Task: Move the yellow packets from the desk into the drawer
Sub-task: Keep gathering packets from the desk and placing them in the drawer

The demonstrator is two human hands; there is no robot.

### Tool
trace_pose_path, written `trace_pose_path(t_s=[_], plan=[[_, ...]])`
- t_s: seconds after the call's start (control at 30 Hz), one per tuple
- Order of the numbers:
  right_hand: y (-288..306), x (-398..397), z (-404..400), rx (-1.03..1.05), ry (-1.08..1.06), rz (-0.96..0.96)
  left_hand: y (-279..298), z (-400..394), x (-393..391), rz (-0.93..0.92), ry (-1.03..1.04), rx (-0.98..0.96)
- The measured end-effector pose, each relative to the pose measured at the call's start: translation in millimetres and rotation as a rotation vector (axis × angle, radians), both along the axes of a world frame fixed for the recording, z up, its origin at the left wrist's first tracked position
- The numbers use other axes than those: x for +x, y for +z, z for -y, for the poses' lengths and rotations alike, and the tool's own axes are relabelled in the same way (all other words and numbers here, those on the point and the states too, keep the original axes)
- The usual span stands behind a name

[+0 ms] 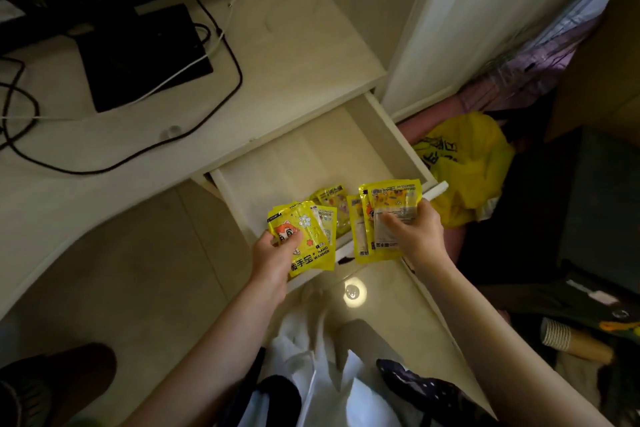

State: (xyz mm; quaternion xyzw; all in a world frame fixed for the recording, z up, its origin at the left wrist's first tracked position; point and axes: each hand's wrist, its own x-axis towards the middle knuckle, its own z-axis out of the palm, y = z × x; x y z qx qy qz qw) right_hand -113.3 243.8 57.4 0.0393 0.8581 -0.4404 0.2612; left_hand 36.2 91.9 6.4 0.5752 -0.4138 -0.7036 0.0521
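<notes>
Head view, my left hand (pixel 273 255): my grip is closed on a fanned bunch of yellow packets (pixel 306 236), thumb on the printed front, fingers behind; the bunch hangs over the drawer's front edge.
Head view, my right hand (pixel 414 230): my grip is closed on a second bunch of packets (pixel 388 218), fingers curled over their face, held over the drawer's front right corner.
Head view, loose packets (pixel 330 199): a few yellow ones lie on the drawer floor near its front edge, between my two hands.
Head view, drawer (pixel 294 156): pulled open from under the tabletop's near edge, pale wood inside, the back part bare.
Head view, tabletop (pixel 294 45): pale; a black monitor stand (pixel 138 52) and dark cables (pixel 228 55) sit toward its far left.
Head view, floor: a yellow plastic bag (pixel 464 163) lies just right of the drawer.
</notes>
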Motion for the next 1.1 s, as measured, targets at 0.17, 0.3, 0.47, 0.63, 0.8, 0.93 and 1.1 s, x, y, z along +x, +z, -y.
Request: trace_pose_path(t_s=[0.17, 0.3, 0.47, 0.63, 0.8, 0.93, 1.1], plan=[[-13, -64, 25, 0.060, 0.104, -0.036, -23, 3, -51, 0.066, 0.033, 0.018], [-27, -107, 43, 0.116, 0.228, -0.040, -44, -1, -88, 0.172, 0.053, 0.049], [-58, -138, 57, 0.205, 0.380, 0.031, -66, -9, -126, 0.275, 0.117, 0.031], [-101, -150, 65, 0.239, 0.524, 0.129, -101, -18, -145, 0.400, 0.068, -0.021], [-139, -157, 63, 0.229, 0.481, 0.293, -123, -25, -149, 0.494, -0.017, -0.067], [-148, -167, 68, 0.269, 0.505, 0.335, -130, -20, -144, 0.469, -0.112, -0.142], [-146, -173, 63, 0.459, 0.638, 0.330, -126, -14, -135, 0.489, -0.321, -0.206]])
